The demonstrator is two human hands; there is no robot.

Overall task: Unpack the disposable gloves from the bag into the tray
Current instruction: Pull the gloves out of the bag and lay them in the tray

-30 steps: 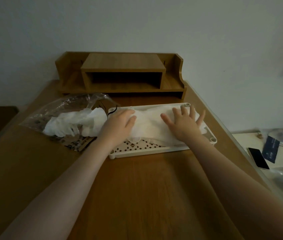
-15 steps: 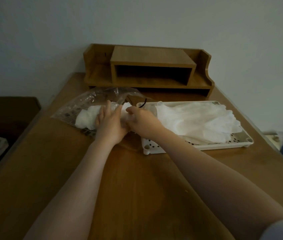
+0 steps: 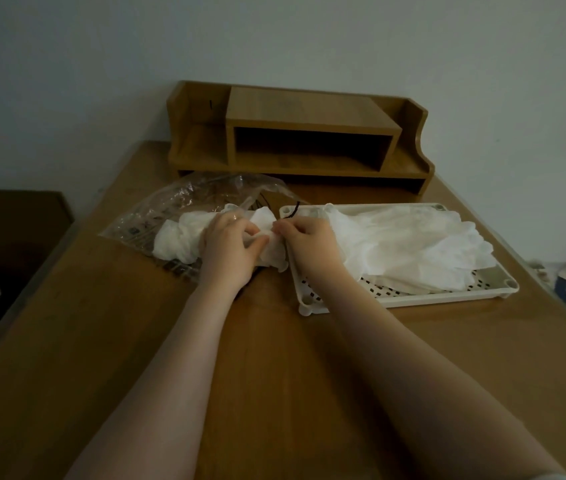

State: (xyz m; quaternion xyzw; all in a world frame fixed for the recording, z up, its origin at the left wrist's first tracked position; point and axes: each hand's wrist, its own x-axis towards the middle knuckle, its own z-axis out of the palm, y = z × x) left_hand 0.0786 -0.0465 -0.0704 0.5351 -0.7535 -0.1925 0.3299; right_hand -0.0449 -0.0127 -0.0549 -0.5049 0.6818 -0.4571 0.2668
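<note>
— While the forearms reach up the brown wooden bench (image 3: 274,375), what are the hands doing at the far end of them?

— Both are curled on the same crumpled white disposable glove (image 3: 267,244), which sits between them at the bag's mouth. The left hand (image 3: 229,251) grips it with thumb and fingers, and the right hand (image 3: 305,242) pinches its other edge. My guess is that they hold it from two sides to pull it apart from the wad.

— Where are the remaining gloves?

— Just beyond the left hand, a bunched white wad of gloves (image 3: 177,240) lies partly inside the clear crinkled plastic bag with dark print (image 3: 170,209). That bag lies flat on the bench, with its opening facing the tray, probably so each glove has only a short way to go.

— And the tray?

— A white perforated plastic tray (image 3: 395,296) lies just right of the bag, close to the right hand. A spread pile of white gloves (image 3: 406,244) already covers most of it, so the unpacking looks well along but not finished.

— Anything behind that?

— A thin black tie or cord (image 3: 293,209) curls at the tray's near-left corner; I cannot tell what it belongs to. Farther back, a brown wooden desktop shelf unit (image 3: 302,133) stands against the pale wall (image 3: 274,39).
</note>
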